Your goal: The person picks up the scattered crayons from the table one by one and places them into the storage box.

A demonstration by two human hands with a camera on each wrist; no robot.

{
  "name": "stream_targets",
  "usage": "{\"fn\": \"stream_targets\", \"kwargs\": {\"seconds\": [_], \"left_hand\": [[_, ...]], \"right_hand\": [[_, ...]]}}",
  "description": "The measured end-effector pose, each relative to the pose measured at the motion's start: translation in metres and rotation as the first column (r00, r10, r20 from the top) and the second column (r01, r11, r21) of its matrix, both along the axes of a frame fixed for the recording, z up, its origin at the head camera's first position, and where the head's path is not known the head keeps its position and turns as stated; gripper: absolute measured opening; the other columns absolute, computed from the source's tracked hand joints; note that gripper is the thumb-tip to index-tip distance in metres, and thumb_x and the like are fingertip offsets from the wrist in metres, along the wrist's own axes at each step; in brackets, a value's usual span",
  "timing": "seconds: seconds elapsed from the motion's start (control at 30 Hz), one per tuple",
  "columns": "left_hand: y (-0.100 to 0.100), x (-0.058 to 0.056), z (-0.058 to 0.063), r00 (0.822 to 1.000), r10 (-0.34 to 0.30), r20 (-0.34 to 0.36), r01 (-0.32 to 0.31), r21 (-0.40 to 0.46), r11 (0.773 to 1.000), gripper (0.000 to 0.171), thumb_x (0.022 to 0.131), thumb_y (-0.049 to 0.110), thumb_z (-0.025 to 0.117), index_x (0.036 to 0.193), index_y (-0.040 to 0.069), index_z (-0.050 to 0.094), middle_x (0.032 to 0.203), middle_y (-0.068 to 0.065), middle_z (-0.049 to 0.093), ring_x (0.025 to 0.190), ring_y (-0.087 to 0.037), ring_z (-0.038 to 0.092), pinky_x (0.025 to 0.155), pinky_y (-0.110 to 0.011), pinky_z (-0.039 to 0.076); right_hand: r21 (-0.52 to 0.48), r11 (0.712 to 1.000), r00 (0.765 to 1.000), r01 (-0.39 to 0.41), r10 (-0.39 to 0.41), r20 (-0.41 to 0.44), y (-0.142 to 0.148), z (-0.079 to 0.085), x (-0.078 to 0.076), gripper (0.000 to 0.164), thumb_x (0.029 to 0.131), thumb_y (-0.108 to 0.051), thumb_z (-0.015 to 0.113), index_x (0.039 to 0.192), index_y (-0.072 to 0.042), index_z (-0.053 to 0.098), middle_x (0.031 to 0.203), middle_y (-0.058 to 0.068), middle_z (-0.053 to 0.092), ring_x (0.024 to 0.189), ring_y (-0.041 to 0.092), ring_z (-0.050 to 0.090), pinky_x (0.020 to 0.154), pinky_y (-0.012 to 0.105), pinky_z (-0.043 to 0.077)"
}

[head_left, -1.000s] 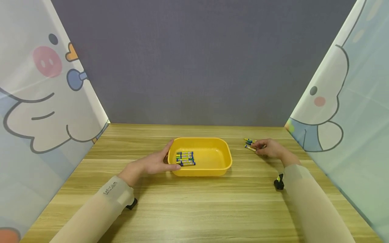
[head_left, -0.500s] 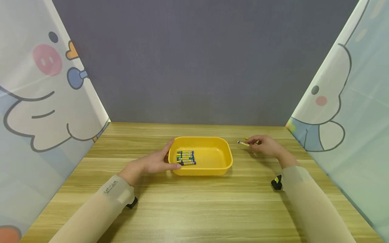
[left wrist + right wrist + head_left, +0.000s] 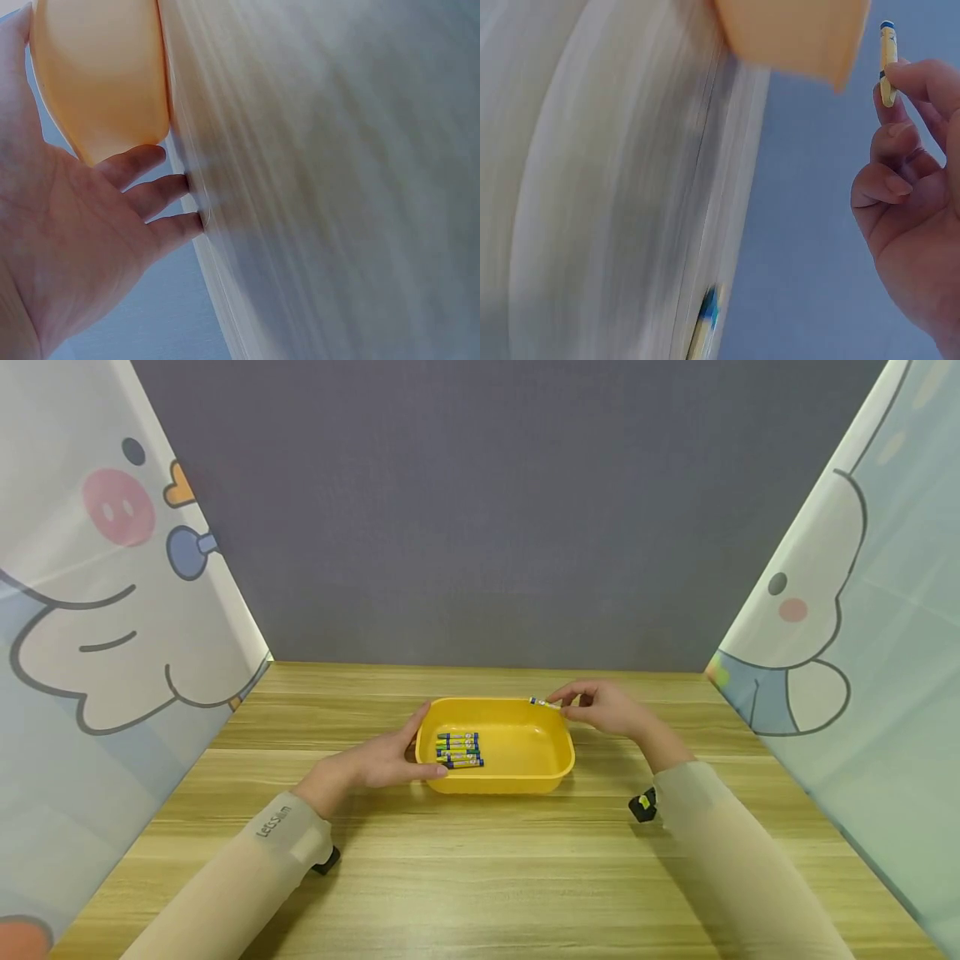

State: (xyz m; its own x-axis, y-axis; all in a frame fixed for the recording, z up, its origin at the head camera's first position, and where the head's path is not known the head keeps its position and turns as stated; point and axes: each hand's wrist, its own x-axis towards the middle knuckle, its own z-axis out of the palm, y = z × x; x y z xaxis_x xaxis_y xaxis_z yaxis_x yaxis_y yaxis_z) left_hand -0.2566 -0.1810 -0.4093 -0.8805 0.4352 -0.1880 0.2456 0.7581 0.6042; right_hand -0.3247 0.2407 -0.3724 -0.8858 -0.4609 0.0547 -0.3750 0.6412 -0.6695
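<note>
A shallow yellow tray (image 3: 517, 785) stands on the wooden table. Inside its left end, several crayons (image 3: 459, 750) with yellow wrappers and blue ends lie side by side. My left hand (image 3: 378, 764) holds the tray's left end, thumb over the front rim. Seen from the left wrist, three lower fingers (image 3: 161, 196) spread beside the tray wall, close to the table. My right hand (image 3: 603, 706) pinches one crayon (image 3: 888, 56) between thumb and index finger, over the tray's back right corner; the other fingers are curled in.
Another crayon (image 3: 703, 326) lies on the table in the right wrist view; my right hand hides that spot in the head view. A dark grey panel (image 3: 480, 527) closes off the back. Cartoon-printed sheets (image 3: 112, 610) flank the table.
My right hand has picked up a crayon from the small group at the right and carried it left to the tray's corner. The left hand has stayed on the tray.
</note>
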Motion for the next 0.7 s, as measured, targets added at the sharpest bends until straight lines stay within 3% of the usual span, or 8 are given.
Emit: {"fn": "stream_targets", "kwargs": {"seconds": [0.3,0.47,0.7], "left_hand": [[-0.001,-0.001,-0.001,1.0,0.0,0.003,0.0,0.006,1.0,0.131,0.091,0.079,0.073,0.178,0.028,-0.01,0.171,-0.024,0.044,0.146,-0.037,0.057,0.126,-0.061,0.04],[-0.001,-0.001,-0.002,1.0,0.008,0.007,-0.008,-0.004,1.0,0.131,0.09,0.08,0.072,0.178,0.029,-0.011,0.172,-0.024,0.044,0.144,-0.036,0.059,0.125,-0.061,0.042],[-0.001,-0.002,-0.003,1.0,0.008,0.006,-0.008,-0.015,1.0,0.13,0.091,0.082,0.07,0.177,0.03,-0.011,0.173,-0.025,0.042,0.142,-0.038,0.06,0.123,-0.062,0.044]], "right_hand": [[-0.045,0.988,0.989,-0.147,0.149,0.025,-0.058,-0.003,0.005,0.027,0.105,-0.012,0.072,0.129,-0.017,0.082,0.116,0.006,0.075,0.075,0.018,0.053,0.067,0.029,0.046],[-0.062,0.981,0.982,-0.181,0.184,0.037,-0.089,-0.009,0.004,0.026,0.105,-0.015,0.073,0.128,-0.021,0.082,0.121,0.002,0.077,0.079,0.018,0.056,0.071,0.03,0.049],[-0.101,0.967,0.967,-0.234,0.242,0.077,-0.124,-0.022,-0.001,0.026,0.105,-0.013,0.071,0.129,-0.016,0.081,0.123,0.005,0.077,0.085,0.017,0.06,0.076,0.03,0.053]]}}
